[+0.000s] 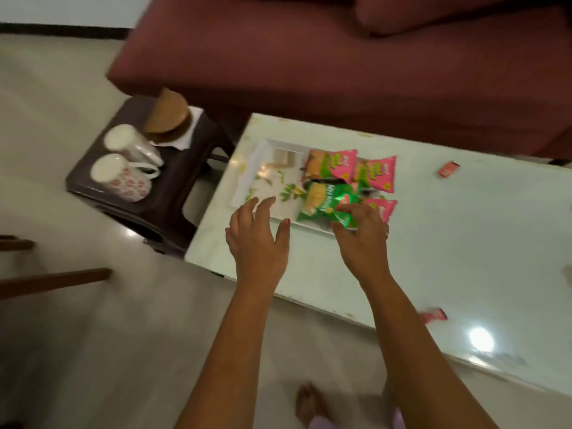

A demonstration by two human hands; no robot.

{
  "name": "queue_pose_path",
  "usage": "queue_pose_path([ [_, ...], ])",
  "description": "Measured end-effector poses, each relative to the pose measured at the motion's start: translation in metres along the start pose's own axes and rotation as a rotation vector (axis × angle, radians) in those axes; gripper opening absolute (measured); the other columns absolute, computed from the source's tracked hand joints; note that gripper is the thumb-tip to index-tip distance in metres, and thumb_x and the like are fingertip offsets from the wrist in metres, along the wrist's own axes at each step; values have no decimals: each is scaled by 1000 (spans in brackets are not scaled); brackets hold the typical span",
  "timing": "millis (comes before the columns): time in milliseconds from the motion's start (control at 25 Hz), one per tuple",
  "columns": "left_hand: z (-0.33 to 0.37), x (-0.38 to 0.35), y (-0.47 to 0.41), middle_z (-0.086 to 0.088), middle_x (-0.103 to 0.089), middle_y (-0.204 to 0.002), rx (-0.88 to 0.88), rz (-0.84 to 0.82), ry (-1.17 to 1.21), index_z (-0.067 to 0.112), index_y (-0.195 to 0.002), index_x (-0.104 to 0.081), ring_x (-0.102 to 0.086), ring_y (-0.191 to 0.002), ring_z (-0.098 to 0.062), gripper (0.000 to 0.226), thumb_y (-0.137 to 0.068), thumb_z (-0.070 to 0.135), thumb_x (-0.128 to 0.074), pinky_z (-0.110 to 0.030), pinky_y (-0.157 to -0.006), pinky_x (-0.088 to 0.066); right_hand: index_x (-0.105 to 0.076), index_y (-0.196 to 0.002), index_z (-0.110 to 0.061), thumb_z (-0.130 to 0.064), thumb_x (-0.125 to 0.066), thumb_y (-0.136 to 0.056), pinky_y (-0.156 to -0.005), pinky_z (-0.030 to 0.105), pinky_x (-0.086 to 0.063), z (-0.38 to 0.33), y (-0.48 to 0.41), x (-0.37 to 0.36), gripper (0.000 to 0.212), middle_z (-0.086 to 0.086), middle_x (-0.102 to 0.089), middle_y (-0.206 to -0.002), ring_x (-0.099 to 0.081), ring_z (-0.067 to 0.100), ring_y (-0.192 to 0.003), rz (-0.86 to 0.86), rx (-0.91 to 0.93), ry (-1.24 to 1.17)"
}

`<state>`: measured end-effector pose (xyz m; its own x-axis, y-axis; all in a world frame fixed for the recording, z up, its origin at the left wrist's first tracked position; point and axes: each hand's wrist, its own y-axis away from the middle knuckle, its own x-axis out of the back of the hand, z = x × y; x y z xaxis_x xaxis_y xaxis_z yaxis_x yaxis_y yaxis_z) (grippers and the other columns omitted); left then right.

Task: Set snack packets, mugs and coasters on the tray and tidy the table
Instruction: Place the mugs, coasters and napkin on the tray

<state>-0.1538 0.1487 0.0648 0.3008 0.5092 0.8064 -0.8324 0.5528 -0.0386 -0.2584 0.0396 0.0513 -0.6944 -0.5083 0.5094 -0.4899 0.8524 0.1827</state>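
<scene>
My left hand point(257, 239): fingers spread, holding nothing, over the near edge of the tray point(247, 178)
My right hand point(363, 239): pinching green snack packet point(322, 201), on tray
Pink packets point(374, 173): three, tray's right end
Mugs point(119, 178), coasters point(165, 119): on dark stool point(173, 184) beside worktop point(448, 243)

Your right hand point(362, 239) curls over the near corner of the green packet point(322, 201). Hand and packet together cover most of the pink packet point(388, 209) at 4 o'clock on the tray point(247, 178). The print on every packet is too blurred for you to read. The sofa point(309, 72) runs out of frame at 12 and 3 o'clock. At 2 o'clock on the table point(464, 243), the red wrapper point(448, 169) is too small to identify.
</scene>
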Motion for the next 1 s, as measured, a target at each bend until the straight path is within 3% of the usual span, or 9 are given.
queue_pose_path([
  [160,-68,48,-25,-3,-43,-141,132,76,6,25,-131,-49,-30,-134,-26,45,-88,28,-60,-50,-111,-27,-61,-115,-25,-19,-61,-86,-108,29,-25,-58,-1,-89,30,5,-49,-132,-37,25,-129,-138,145,42],
  [400,-139,74,-84,-4,-39,-144,284,113,37,25,-131,-46,-29,-134,-25,47,-87,28,-63,-46,-109,-34,-59,-116,-27,-20,-57,-89,-99,26,-26,-115,-36,-184,27,0,-46,-133,-32,23,-131,-248,206,62],
  [560,-180,79,-150,-10,-32,-148,340,190,53,21,-133,-43,-23,-137,-31,53,-85,23,-65,-46,-109,-30,-59,-116,-26,-21,-57,-89,-91,21,-25,-142,-91,-241,27,1,-49,-132,-38,21,-127,-288,267,103],
  [720,-217,96,-201,-11,-23,-152,473,304,54,23,-140,-31,-19,-139,-32,69,-82,23,-69,-51,-107,-35,-57,-119,-27,-24,-58,-88,-93,25,-36,-180,-134,-290,31,1,-50,-131,-43,21,-124,-364,340,171],
  [1000,-269,113,-247,-10,-15,-154,518,119,26,23,-147,-11,-19,-139,-33,108,-67,41,-80,-53,-105,-37,-39,-137,-28,-20,-60,-84,-102,45,-39,-241,-176,-376,58,1,-35,-143,-35,30,-130,-520,481,226],
])
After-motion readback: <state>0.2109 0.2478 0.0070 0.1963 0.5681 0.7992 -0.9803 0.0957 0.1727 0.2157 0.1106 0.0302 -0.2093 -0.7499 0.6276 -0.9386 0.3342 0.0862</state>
